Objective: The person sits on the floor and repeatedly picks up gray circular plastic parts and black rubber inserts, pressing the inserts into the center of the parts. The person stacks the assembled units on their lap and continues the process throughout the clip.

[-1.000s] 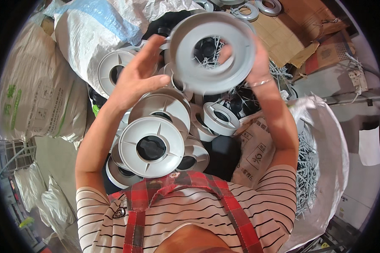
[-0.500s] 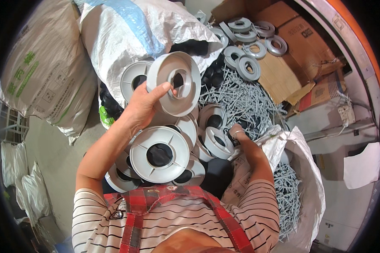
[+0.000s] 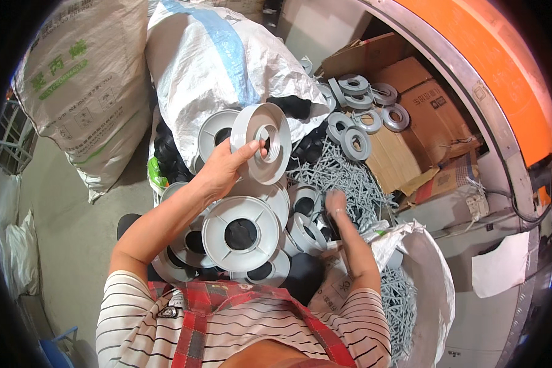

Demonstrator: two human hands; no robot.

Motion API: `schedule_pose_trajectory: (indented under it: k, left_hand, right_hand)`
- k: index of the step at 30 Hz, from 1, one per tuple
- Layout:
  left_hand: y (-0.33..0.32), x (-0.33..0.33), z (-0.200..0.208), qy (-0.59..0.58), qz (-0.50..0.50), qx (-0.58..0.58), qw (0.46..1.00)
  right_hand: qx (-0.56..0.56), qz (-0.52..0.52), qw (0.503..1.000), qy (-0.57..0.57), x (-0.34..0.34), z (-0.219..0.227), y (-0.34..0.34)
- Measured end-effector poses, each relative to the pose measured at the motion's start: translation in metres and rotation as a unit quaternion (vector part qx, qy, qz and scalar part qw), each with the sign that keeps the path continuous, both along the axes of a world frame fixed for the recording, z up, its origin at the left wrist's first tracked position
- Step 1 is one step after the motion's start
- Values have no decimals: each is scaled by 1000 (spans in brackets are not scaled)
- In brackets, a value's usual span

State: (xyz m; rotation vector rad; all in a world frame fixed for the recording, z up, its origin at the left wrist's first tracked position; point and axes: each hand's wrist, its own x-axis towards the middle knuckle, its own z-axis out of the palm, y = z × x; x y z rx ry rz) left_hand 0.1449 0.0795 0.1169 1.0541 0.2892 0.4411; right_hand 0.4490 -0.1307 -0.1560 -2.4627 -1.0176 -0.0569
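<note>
My left hand is closed on a pale grey plastic ring with a deep outer wall and a threaded inner collar, thumb on its face and fingertips inside the centre hole. Below it, a round flanged plastic cap with thin ribs and a wide centre hole lies on several similar pieces in front of me. Farther right, my right hand reaches to the near edge of a heap of thin grey plastic sticks. Its fingers are hidden. More round parts lie beside that wrist.
A white woven sack with a blue stripe lies behind the parts. Another full sack stands at the left. Grey rings rest by an opened cardboard box. An open sack of grey sticks stands at my right.
The whole view has shifted, so the sacks and heap sit lower. My left hand still holds the ring. My right hand has moved farther forward toward the stick heap.
</note>
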Motion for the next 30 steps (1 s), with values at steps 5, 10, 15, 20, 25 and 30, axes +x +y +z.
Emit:
schedule_pose_trajectory:
  k: [5, 10, 15, 20, 25, 30]
  left_hand:
    - [-16, 3, -7, -22, -31, -54, 998]
    - [-16, -27, 14, -68, -40, -50, 996]
    - [-7, -69, 31, -26, -43, 67, 997]
    - [-2, -93, 39, -68, -89, 20, 994]
    - [-25, -93, 18, -103, -10, 126, 987]
    - [-26, -90, 12, -93, 26, 128, 987]
  right_hand:
    - [356, 204, 912, -19, -103, 251, 44]
    - [271, 335, 898, 88, -173, 311, 64]
    - [132, 356, 908, -175, -212, 346, 75]
    - [90, 476, 825, -289, -225, 370, 75]
    - [193, 276, 929, 152, -248, 356, 77]
    - [199, 329, 914, 126, -229, 343, 80]
